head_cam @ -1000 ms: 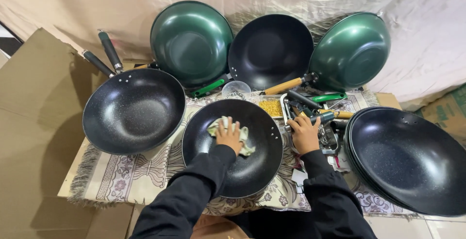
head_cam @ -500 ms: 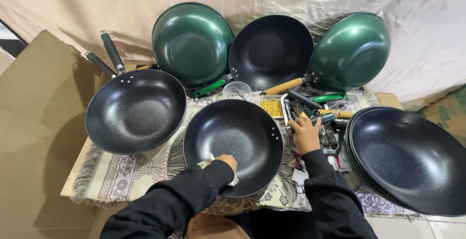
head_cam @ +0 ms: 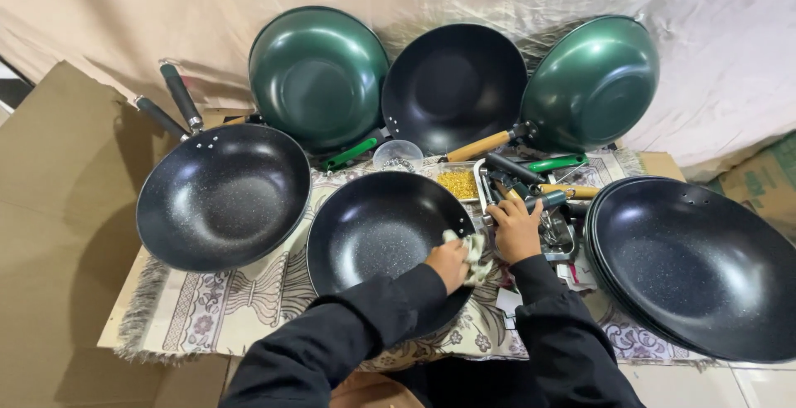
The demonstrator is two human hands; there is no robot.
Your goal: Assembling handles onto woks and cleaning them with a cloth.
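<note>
Long black sleeves, both arms; bare hands.

- One head-worn camera looks steeply down and forward from above the person's arms.
- It sits near the surface [head_cam: 249, 308], facing the draped backdrop [head_cam: 166, 10].

A creased beige sheet [head_cam: 207, 10] hangs at twelve o'clock, brown cardboard [head_cam: 50, 234] lies at nine, pale floor tiles [head_cam: 730, 385] at five.
</note>
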